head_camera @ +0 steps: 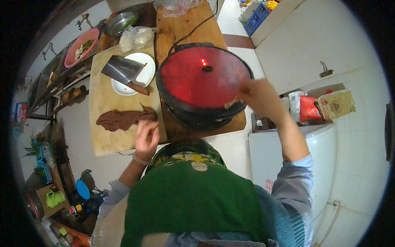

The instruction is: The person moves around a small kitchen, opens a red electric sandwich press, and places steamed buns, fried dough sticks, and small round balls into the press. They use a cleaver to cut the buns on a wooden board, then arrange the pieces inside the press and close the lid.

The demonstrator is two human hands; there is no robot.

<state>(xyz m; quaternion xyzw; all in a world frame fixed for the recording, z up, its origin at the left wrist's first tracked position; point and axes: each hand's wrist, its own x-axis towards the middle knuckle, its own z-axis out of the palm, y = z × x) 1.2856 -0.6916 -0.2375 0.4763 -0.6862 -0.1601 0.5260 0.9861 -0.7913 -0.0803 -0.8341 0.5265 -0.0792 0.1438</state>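
Note:
My left hand point(147, 137) is loosely curled at the edge of a crumpled brown cloth point(123, 119); contact with it is unclear. The cloth lies on a large cutting board point(103, 92). My right hand point(257, 95), blurred, reaches over the right rim of a round black electric cooking appliance point(188, 115). Its top surface point(191, 80) glows red, with a small dark knob and tiny red lights. Below my right fingertips a small tan piece point(232, 104) shows at the rim; whether I grip it is unclear.
A cleaver point(125, 72) rests across a white plate point(148, 64) on the board. Behind stand a plastic bag point(137, 38), a metal bowl point(118, 23) and a pink basin point(69, 57). A power cord point(197, 26) crosses the wooden table point(176, 23). Packages point(308, 108) sit at right.

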